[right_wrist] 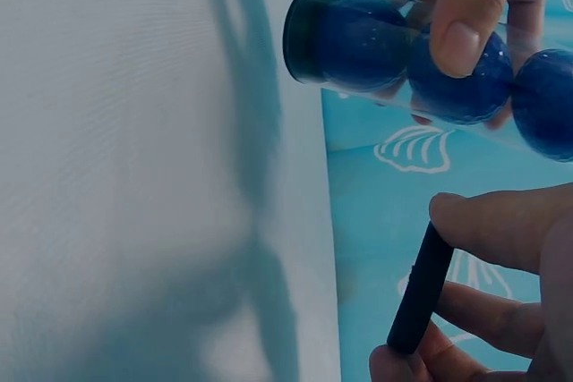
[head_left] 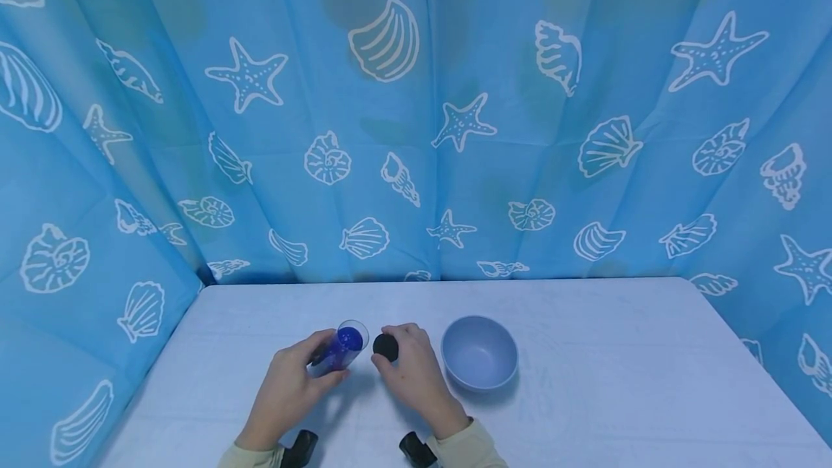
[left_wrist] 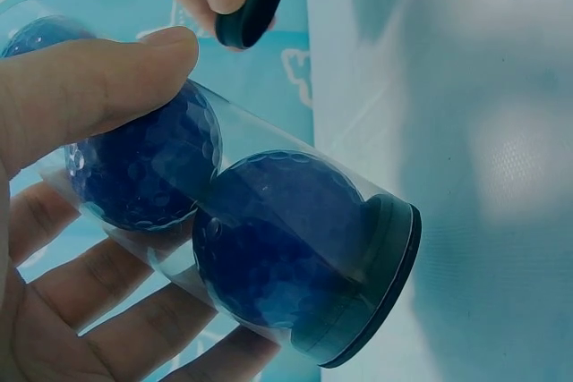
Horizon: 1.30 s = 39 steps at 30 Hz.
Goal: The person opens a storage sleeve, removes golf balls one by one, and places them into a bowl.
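My left hand [head_left: 288, 386] grips a clear plastic tube [head_left: 336, 357], thumb on one side and fingers on the other. Blue dimpled balls [left_wrist: 277, 239], which look like golf balls, sit in a row inside it. A dark cap [left_wrist: 363, 288] closes the tube's lower end, while the tilted upper end is uncapped in the head view. Just right of that end, my right hand [head_left: 419, 374] pinches a round black cap [head_left: 386, 347] by its edge between thumb and fingers. The loose cap and the tube are apart.
A light blue-purple bowl [head_left: 481, 383] stands on the white table [head_left: 624, 381], close to the right hand's outer side. Nothing shows inside it. A blue curtain [head_left: 403, 114] with white shells and starfish hangs behind the table and along its sides.
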Available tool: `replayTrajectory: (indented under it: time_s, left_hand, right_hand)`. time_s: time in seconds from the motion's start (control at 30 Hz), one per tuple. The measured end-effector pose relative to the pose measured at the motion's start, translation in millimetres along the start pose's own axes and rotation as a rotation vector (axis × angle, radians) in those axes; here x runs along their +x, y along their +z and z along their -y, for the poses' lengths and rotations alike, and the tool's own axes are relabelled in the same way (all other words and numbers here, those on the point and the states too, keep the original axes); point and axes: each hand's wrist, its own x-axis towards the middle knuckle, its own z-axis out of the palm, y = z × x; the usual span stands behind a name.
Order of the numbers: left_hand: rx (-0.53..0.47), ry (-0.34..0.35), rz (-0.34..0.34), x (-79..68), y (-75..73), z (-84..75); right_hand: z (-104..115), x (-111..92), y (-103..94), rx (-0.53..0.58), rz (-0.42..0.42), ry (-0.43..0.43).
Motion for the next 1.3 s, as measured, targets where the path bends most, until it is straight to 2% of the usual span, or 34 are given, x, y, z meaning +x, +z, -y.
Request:
replayTrajectory:
  time_s: [0.33,0.6,1.3]
  left_hand:
    - [0.006,0.002,0.015,-0.7,-1.5,-1.9]
    - [0.004,-0.003,0.017,-0.5,-0.5,-1.6]
    - [0.002,-0.011,0.022,-0.6,0.9,-1.1]
  right_hand:
    - [-8,1,3.2,-0.011,0.055,0.01]
    - [-14,3,6.3,-0.001,0.112,0.049]
    - [-20,5,12.5,-0.027,0.13,0.058]
